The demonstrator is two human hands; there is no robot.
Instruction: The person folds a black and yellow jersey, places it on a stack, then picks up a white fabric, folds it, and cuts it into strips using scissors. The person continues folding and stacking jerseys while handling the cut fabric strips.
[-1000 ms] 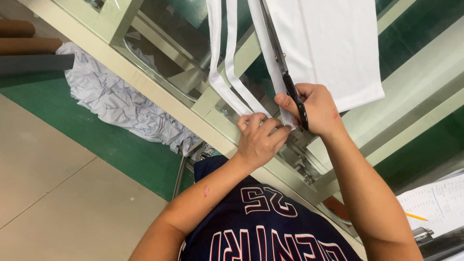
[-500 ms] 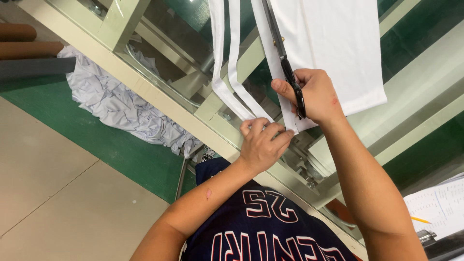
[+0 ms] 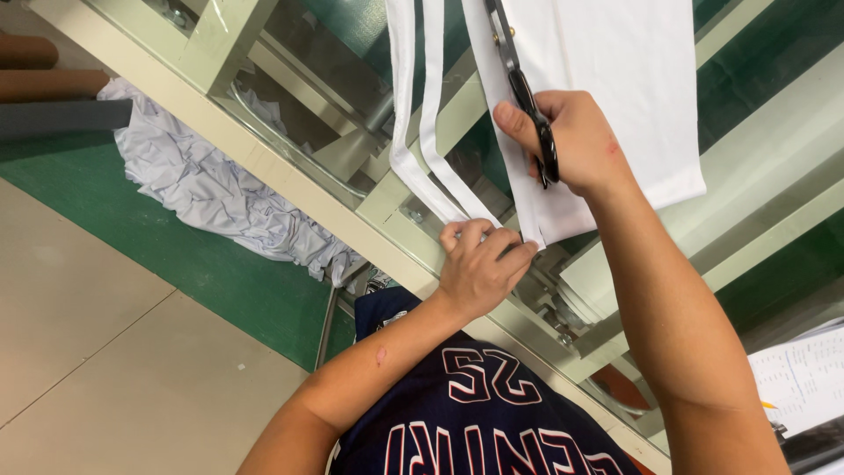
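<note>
Presently, at the cutting table:
Right hand: the right hand (image 3: 576, 141) is curled closed around the black handles of a pair of scissors (image 3: 525, 92), thumb and fingers through the loops, knuckles toward the camera.
Scissors: they lie on the white fabric sheet (image 3: 615, 79), the blades running away from the person toward the top edge of the view; their tips are cut off by the frame, so I cannot tell how far apart the blades stand.
Left hand: the left hand (image 3: 479, 268) has its fingers bunched together, pinching the near ends of the cut strips and the near edge of the sheet at the table's rim.
Fabric strips: two narrow white strips (image 3: 413, 114) run side by side from the left hand up the table, just left of the scissors.
Fabric sheet: wide, white, flat on the glass-topped table (image 3: 290, 167), its uncut part to the right of the scissors, under the right wrist.
Table frame: pale metal rails under the glass.
Floor side: a crumpled heap of pale cloth (image 3: 211, 189) lies on the green floor strip (image 3: 202, 264) beside the table, well apart from both hands.
Far right: a printed paper sheet (image 3: 804, 374) lies near the person's right elbow.
</note>
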